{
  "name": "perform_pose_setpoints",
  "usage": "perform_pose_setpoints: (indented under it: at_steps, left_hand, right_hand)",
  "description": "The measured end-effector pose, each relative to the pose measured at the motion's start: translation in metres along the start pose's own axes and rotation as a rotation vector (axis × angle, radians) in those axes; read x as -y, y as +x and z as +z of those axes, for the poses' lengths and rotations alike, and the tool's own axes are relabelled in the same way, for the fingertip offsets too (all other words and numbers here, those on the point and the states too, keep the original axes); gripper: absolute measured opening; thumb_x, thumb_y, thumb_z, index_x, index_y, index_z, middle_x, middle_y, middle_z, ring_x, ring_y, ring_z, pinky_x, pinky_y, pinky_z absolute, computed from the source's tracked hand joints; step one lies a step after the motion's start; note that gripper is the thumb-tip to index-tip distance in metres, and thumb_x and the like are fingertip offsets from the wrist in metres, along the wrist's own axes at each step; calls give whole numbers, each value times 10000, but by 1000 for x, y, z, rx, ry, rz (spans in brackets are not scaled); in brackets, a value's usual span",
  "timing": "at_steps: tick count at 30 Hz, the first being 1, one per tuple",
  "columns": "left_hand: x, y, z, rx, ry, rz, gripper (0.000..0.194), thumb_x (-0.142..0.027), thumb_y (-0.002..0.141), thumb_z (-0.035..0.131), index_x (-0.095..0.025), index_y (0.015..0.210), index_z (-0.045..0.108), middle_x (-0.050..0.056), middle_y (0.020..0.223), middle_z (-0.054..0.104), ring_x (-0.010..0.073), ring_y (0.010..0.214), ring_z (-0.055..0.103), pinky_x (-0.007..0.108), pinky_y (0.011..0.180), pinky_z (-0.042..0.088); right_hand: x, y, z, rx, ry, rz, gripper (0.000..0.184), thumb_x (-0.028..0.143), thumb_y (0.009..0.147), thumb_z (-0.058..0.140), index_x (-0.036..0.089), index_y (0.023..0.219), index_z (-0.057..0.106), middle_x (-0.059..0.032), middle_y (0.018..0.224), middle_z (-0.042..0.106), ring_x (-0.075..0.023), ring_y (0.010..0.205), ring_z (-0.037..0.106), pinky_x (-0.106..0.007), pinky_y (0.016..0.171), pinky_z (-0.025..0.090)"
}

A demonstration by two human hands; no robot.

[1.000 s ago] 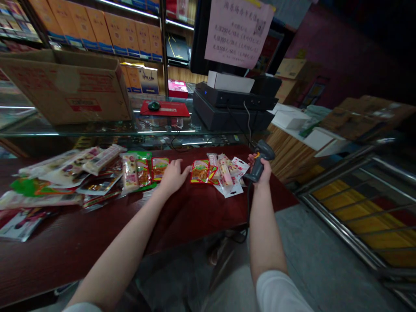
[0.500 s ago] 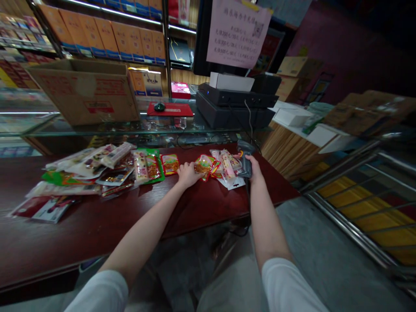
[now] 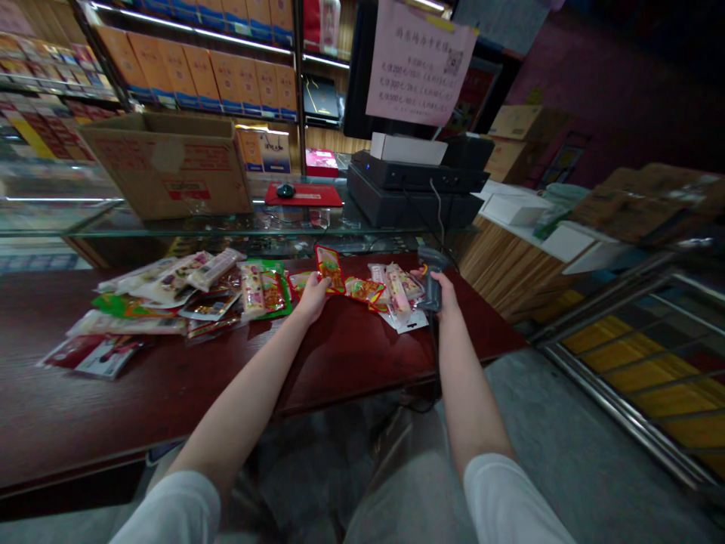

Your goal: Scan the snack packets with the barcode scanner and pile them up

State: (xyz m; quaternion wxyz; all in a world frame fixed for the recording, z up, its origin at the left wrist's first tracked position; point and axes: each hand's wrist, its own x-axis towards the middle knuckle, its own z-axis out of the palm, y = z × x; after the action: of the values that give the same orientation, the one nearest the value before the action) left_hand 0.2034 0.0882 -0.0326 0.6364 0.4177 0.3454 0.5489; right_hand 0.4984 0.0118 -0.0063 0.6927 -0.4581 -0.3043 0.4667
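Observation:
My left hand (image 3: 313, 295) pinches a small red snack packet (image 3: 329, 267) and holds it upright just above the dark red counter (image 3: 351, 355). My right hand (image 3: 443, 291) is wrapped round the grip of a grey barcode scanner (image 3: 431, 276), whose head sits beside a small pile of snack packets (image 3: 390, 291). A larger spread of packets (image 3: 186, 298) lies to the left of my left hand.
Behind the counter runs a glass shelf carrying a cardboard box (image 3: 170, 162), a red mouse pad with a mouse (image 3: 303, 194) and a black register with a printer (image 3: 416, 181). Shelves of orange boxes (image 3: 198, 68) fill the back wall. A metal rail (image 3: 634, 363) stands at the right.
My left hand moved from the counter to a red packet, took hold of it and lifted it upright. My right hand brought the scanner down and in toward the packets.

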Motion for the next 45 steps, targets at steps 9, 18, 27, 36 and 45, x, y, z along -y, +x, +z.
perform_pose_setpoints:
  at_steps: [9,18,27,36,45]
  left_hand:
    - [-28,13,-24,-39,-372,27,396,-42,687,589,-218,1042,574,6,956,682,138,830,653,326,835,532]
    - [-55,14,-38,20,-469,60,392,-498,905,528,-169,1089,636,85,1031,709,192,971,661,350,875,530]
    - [-50,18,-40,-11,-467,11,516,-573,881,504,-179,1199,601,144,1207,665,263,1159,609,417,966,493]
    - [-59,17,-51,-351,480,185,289,-264,875,448,-154,1100,593,142,1111,673,267,1045,640,418,923,481]
    - [-87,-19,-51,-487,1788,279,400,-191,892,385,-40,1197,595,310,1241,574,423,1216,500,538,945,384]
  right_hand:
    - [22,-28,28,81,-255,-271,317,338,655,722,174,921,673,-57,792,735,-264,895,692,-390,837,529]
    - [-14,-57,117,564,-198,67,265,365,761,645,196,956,587,47,522,559,-98,401,444,-213,378,334]
    - [-42,-56,126,686,-109,180,328,376,733,715,206,961,553,19,769,617,-58,459,417,-194,378,348]
    - [-26,-61,115,568,-164,101,299,395,751,693,211,921,531,71,518,520,-79,394,417,-190,374,327]
    - [31,-42,42,283,-138,-154,383,397,734,690,181,1047,647,-1,651,673,-112,439,536,-235,416,418]
